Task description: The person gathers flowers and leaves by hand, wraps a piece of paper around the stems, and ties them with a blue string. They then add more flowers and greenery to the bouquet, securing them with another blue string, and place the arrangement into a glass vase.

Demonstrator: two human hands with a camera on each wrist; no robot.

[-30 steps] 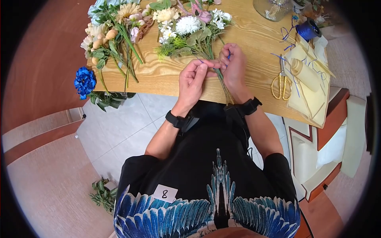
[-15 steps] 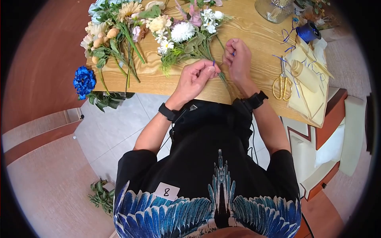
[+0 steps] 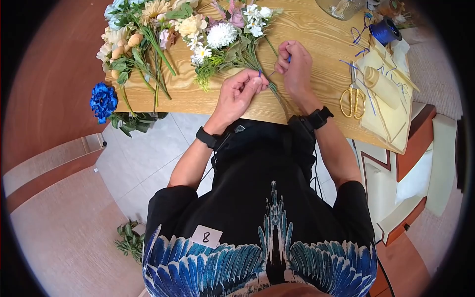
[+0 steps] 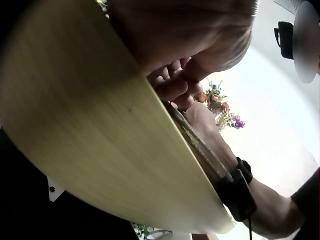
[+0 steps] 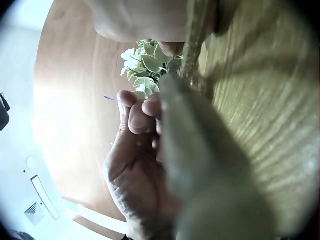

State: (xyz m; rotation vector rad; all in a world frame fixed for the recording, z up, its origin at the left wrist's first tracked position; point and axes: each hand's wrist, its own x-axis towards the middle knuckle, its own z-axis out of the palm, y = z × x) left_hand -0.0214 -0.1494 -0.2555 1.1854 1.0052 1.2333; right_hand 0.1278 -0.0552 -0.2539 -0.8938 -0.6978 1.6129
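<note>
A bouquet of artificial flowers [image 3: 221, 35], white, cream and pink with green leaves, lies on the wooden table, its stems [image 3: 278, 95] running toward the near edge. At the stems my left hand [image 3: 238, 96] pinches a thin blue ribbon [image 3: 260, 73] between thumb and forefinger. In the right wrist view the ribbon's loose end [image 5: 109, 98] sticks out from those fingertips. Just right of the stems my right hand [image 3: 298, 72] is curled round another part of the ribbon, a bit of blue showing at its fingers. Stems cross close in front of the right wrist camera.
More artificial flowers [image 3: 133, 42] lie at the left, with a blue flower [image 3: 104, 102] at the table's left edge. To the right are gold-handled scissors [image 3: 353, 101], wrapping paper [image 3: 383, 89] and a blue ribbon spool [image 3: 385, 32]. A glass vase [image 3: 341, 7] stands at the back.
My hands have drawn apart, the right moving up and away from the stems, with ribbon stretching between them. The bouquet has shifted slightly left and up.
</note>
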